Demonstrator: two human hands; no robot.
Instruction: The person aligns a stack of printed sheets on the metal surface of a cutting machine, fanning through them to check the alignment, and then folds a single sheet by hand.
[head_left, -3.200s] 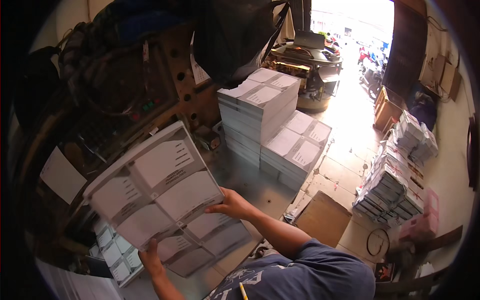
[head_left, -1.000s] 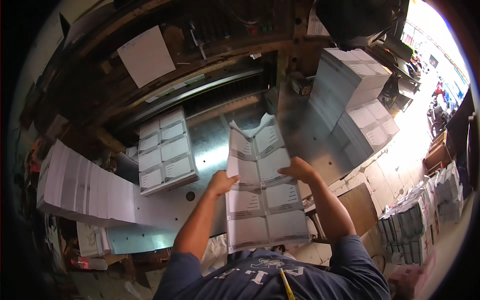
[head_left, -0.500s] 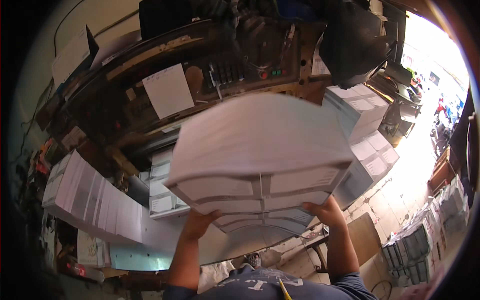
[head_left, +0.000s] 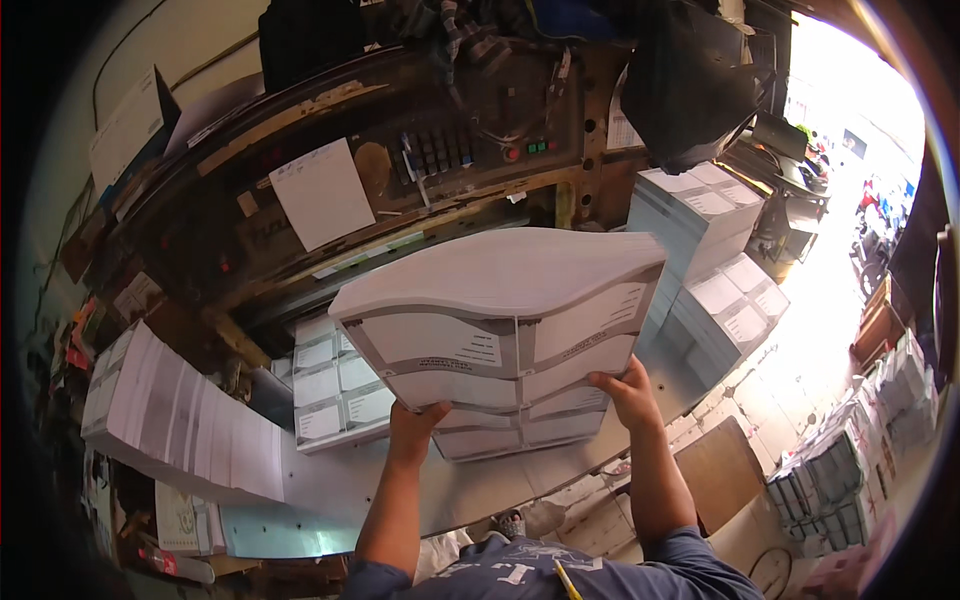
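While raised, both hands (head_left: 415,420) grip the sheet stack (head_left: 500,330) underneath.

free: bare metal table (head_left: 330,480) below the grip, left of left hand (head_left: 415,425) | blocked: printed sheets (head_left: 335,385) just beyond-left; fanned pile (head_left: 180,420) far left; tall stacks (head_left: 700,230) right of right hand (head_left: 625,390); machine panel (head_left: 450,150) ahead

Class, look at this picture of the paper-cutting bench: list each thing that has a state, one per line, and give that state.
Left hand: gripping the lower left edge of the lifted sheet stack.
Right hand: gripping its lower right edge.
Lifted sheet stack: raised off the bench, tilted, bowed.
Fanned sheets: lying spread at the left.
Small stack: lying flat on the metal bench.
Tall stacks: piled upright at the right.
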